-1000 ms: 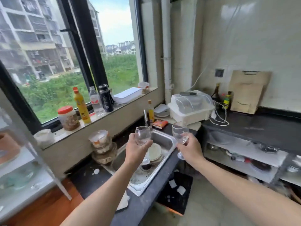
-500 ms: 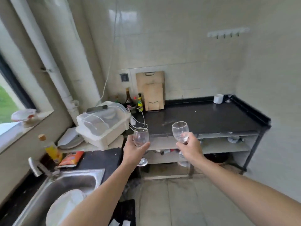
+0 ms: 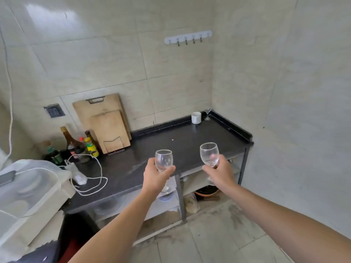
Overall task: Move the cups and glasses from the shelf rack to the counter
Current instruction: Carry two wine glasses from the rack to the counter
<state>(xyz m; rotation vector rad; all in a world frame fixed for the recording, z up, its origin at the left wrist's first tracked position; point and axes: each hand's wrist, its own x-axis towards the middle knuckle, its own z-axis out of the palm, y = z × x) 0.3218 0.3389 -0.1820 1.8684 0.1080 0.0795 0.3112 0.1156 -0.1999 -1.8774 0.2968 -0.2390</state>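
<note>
My left hand (image 3: pixel 154 177) grips a clear wine glass (image 3: pixel 163 158) upright by the bowl; its foot shows below my fingers. My right hand (image 3: pixel 221 172) holds a second clear wine glass (image 3: pixel 209 153) the same way. Both glasses hang in the air over the front edge of the black counter (image 3: pixel 190 141). At the counter's far right corner stand a white cup (image 3: pixel 196 117) and a small stemmed glass (image 3: pixel 207 114). The shelf rack is out of view.
Two wooden cutting boards (image 3: pixel 106 124) lean on the wall at the counter's back left, beside several bottles (image 3: pixel 79 147). A white charger with cord (image 3: pixel 80 177) lies at the left. A plastic dish box (image 3: pixel 28 192) stands at far left. Shelves under the counter (image 3: pixel 197 179) hold dishes.
The view has swung right from the window and sink to the black counter, now closer. Both hands keep the glasses upright out in front.
</note>
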